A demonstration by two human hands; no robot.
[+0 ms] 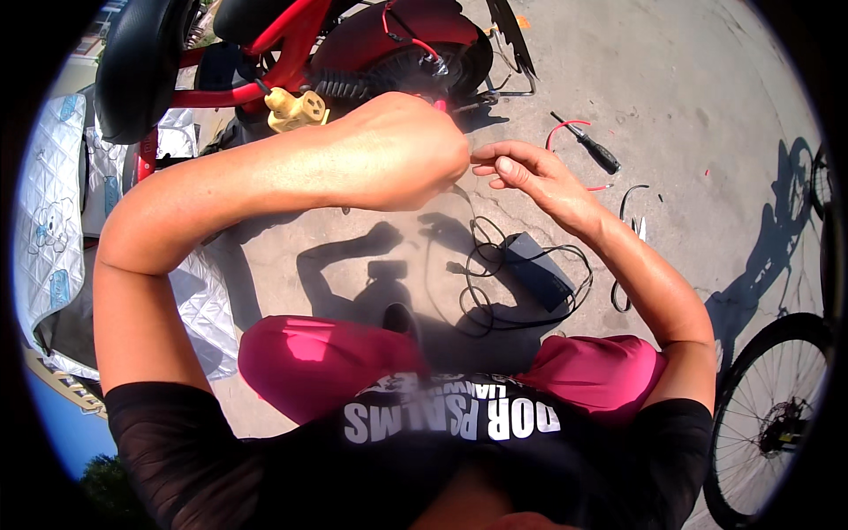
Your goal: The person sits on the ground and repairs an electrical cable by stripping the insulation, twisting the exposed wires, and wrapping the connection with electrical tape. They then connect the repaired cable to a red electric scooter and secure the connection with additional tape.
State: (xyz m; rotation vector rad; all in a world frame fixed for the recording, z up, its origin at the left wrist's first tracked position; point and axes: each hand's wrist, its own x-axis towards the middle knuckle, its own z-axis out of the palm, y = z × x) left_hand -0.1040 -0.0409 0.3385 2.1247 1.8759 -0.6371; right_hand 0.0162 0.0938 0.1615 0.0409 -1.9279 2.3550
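Cable (473, 221): running slackly up to the left hand (415, 150), thin and black, looping below both hands
Black brick (541, 274): lying below the right hand (534, 177), its long axis slanting rightward, away from the hands
Left hand: curling (I cannot tell around what)
Right hand: pointing leftward, fingers bending, pinch unclear

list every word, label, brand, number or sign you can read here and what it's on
Black shirt: large white capitals, upside down in this view; legible in part, but not copied out here.
Silvery quilted cover: blue patches, any lettering too small to read.
Black box: no lettering readable.
Screwdriver: none readable.
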